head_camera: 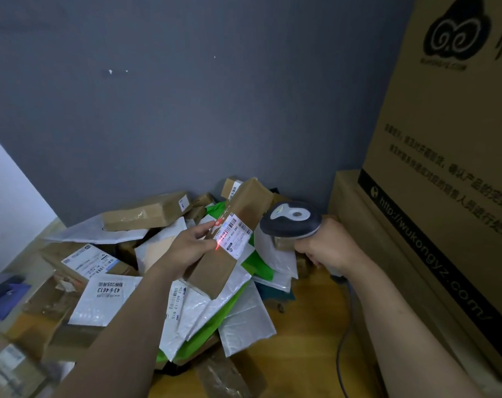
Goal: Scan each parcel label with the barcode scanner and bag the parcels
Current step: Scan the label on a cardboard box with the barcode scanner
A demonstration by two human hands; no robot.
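My left hand point(188, 248) grips a long brown cardboard parcel point(215, 271) and holds it tilted above the pile. Its white barcode label point(236, 234) faces me, and a red scan line crosses the label's left end. My right hand point(328, 245) grips the handle of a grey barcode scanner point(290, 221), whose head sits just right of the parcel and points at the label. The scanner's cable point(344, 340) runs down over the floor.
A heap of parcels point(109, 288), with brown boxes, white mailers and green bags, covers the wooden floor point(301, 363) below my arms. Large printed cardboard boxes point(445, 168) stand stacked on the right. A grey wall point(186, 96) rises behind the heap.
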